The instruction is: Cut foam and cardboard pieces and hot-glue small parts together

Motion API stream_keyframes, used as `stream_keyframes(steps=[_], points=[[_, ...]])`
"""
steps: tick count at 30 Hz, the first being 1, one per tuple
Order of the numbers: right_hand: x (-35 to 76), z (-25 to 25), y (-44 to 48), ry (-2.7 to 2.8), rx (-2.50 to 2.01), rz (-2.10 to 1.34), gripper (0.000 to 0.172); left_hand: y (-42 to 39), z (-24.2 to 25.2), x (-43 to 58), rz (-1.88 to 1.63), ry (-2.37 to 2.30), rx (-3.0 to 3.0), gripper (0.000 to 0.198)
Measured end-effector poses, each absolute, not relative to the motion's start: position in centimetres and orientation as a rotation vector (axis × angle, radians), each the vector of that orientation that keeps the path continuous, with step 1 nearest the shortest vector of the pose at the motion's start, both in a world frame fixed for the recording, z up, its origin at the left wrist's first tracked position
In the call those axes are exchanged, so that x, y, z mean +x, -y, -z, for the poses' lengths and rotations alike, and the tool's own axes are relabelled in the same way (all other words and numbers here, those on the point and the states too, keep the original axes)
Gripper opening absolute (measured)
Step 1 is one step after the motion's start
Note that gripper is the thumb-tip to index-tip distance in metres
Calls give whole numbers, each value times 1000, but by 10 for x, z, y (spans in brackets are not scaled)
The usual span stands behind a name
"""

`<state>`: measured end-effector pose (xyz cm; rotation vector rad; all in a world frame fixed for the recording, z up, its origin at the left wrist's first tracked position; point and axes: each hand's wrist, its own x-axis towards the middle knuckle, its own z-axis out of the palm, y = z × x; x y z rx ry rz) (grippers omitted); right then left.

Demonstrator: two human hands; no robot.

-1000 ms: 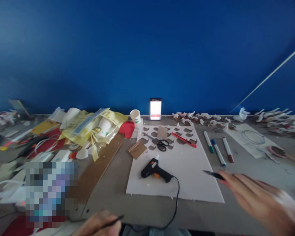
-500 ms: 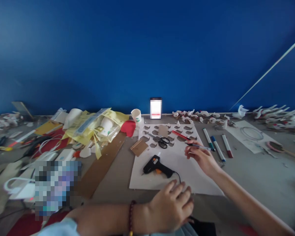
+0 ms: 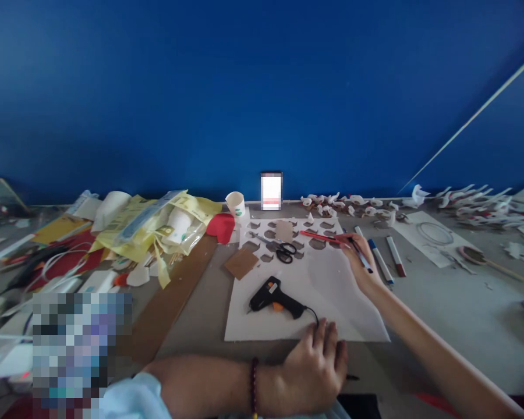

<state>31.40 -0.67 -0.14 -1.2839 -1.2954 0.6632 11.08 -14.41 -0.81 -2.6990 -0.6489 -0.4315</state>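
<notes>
- slim red tool (image 3: 318,235) across the white board (image 3: 332,291), near end at the right hand (image 3: 363,270)
- that hand's grip pinches a pen-like thing (image 3: 364,256)
- left hand (image 3: 315,368) palm down by the glue gun (image 3: 283,301) (can't tell if it holds anything)

On the sheet (image 3: 340,305), a glue gun (image 3: 282,297) is lying near, scissors (image 3: 278,248) far. Markers (image 3: 380,260) are lying right of it, a bag (image 3: 133,231) left.

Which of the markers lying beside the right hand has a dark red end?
The rightmost marker: its near end is dark red, while the blue marker beside it has blue ends.
</notes>
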Motion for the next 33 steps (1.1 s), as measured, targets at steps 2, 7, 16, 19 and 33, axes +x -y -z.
stream_keyframes(steps=[2,7,16,19,33], points=[[318,-4,6,1258,-1255,-660,27,144,10,110,455,650,-2680,38],[293,-6,6,1426,-1115,-977,26,145,16,112,456,628,-2653,39],[276,-11,-21,1649,-1186,-707,30,146,18,113,469,639,-2621,37],[281,-9,-17,1486,-1173,-849,35,146,18,112,423,623,-2632,39],[299,18,4,1447,-1462,-710,22,149,23,118,477,710,-2621,36]])
